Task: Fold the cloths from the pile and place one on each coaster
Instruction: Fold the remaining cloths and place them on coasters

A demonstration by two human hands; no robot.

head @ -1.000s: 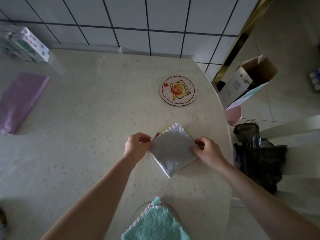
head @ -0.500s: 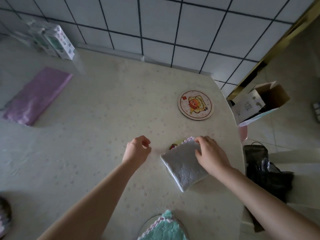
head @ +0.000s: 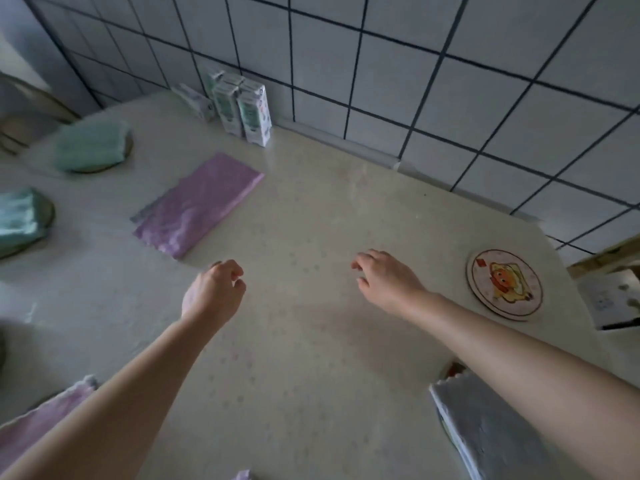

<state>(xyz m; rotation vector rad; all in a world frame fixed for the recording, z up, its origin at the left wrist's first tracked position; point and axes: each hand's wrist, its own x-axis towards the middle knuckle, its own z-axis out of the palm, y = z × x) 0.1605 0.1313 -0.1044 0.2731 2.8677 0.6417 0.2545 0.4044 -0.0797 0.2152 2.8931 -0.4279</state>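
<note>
At your far left, a green cloth (head: 15, 218) lay on a round coaster (head: 49, 212) at the table's edge. Behind it a second green cloth (head: 90, 144) sat on another coaster (head: 129, 147). A pink cloth (head: 36, 422) showed in the bottom left corner, partly hidden by your left forearm. Further in, a flat purple sheet (head: 197, 204) lay on the table (head: 311, 393); you could not tell from this view whether it was cloth or plastic. Small cartons (head: 247, 112) stood behind it against the tiled wall (head: 415, 81).

Your left hand (head: 213, 294) hovered just right of the purple sheet, fingers loosely curled and holding nothing. Your right hand (head: 388, 278) was well apart from it, over bare table, fingers relaxed and likewise holding nothing.

To the right, a coaster with a cartoon print (head: 504, 284) lay uncovered near the table's edge. Below it, under your right forearm, a folded white cloth (head: 485, 434) rested on a coaster whose rim (head: 451, 371) just peeked out. A cardboard box (head: 616, 299) stood beyond the table at the far right.
</note>
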